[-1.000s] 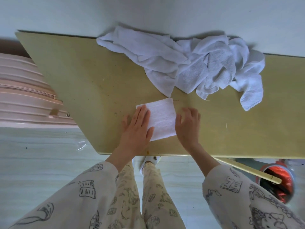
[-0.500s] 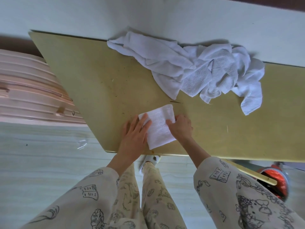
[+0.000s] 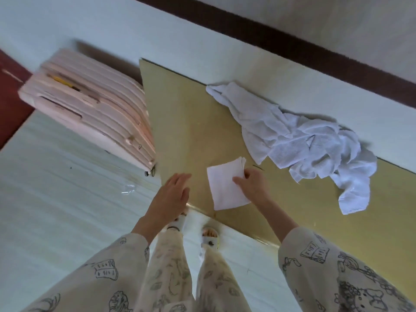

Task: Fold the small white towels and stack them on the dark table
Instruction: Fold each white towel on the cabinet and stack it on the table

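Note:
A folded small white towel (image 3: 225, 185) is held at the near edge of the yellowish table (image 3: 191, 122). My right hand (image 3: 253, 184) pinches the towel's right edge, thumb on top. Whether the towel still touches the table I cannot tell. My left hand (image 3: 171, 197) hovers open with fingers spread, to the left of the towel and apart from it, over the table's near corner. A crumpled heap of white towels (image 3: 299, 140) lies along the table's far edge by the wall.
A pink ribbed suitcase (image 3: 94, 113) stands on the pale floor just left of the table. The wall with a dark band (image 3: 292, 41) runs behind the table. My feet in sandals (image 3: 209, 237) are below the table's edge.
My left hand has come off the folded towel and moved left. My right hand now grips the towel's right edge. The camera has swung left, bringing the suitcase into fuller view.

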{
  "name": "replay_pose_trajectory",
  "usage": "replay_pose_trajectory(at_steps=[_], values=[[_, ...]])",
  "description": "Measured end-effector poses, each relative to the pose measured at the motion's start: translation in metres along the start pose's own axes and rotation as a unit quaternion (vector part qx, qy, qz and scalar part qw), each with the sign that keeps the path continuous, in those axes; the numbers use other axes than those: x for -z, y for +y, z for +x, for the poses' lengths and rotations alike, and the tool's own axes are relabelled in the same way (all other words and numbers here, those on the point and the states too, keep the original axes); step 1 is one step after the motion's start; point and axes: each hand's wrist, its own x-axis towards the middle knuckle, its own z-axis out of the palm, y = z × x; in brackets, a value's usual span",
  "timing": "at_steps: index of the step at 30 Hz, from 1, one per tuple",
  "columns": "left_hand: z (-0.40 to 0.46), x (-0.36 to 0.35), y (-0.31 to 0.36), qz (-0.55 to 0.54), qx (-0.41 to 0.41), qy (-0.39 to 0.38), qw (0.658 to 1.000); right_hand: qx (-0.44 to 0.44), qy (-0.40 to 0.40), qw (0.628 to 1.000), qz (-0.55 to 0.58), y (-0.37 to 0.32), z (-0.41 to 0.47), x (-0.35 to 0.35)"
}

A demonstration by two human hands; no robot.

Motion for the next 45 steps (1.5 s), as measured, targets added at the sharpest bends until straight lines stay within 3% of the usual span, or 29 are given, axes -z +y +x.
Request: replay_pose_trajectory(at_steps=[3, 6, 11, 18, 21, 29, 35, 45], values=[[-0.046, 0.025, -0.004, -0.058, 0.078, 0.07, 0.993, 0.087, -0.015, 0.995, -0.051, -0.029, -0.02, -0.008], [-0.099, 0.047, -0.018, -0.085, 0.14, 0.134, 0.977, 0.208, -0.027, 0.966, -0.148, -0.065, -0.051, -0.028], [-0.214, 0.08, -0.046, -0.124, 0.236, 0.268, 0.926, 0.367, -0.092, 0.885, -0.272, -0.121, -0.13, -0.091], [-0.436, 0.091, -0.094, -0.13, 0.355, 0.412, 0.829, 0.538, -0.2, 0.757, -0.314, -0.167, -0.315, -0.225], [-0.535, 0.085, -0.115, -0.129, 0.395, 0.451, 0.79, 0.576, -0.247, 0.718, -0.303, -0.17, -0.403, -0.285], [-0.755, 0.078, -0.171, -0.111, 0.474, 0.48, 0.73, 0.636, -0.351, 0.624, -0.288, -0.156, -0.592, -0.433], [-0.849, 0.092, -0.239, -0.118, 0.504, 0.504, 0.691, 0.673, -0.395, 0.551, -0.296, -0.172, -0.681, -0.545], [-0.966, 0.167, -0.389, -0.172, 0.539, 0.495, 0.659, 0.698, -0.445, 0.456, -0.328, -0.241, -0.806, -0.743]])
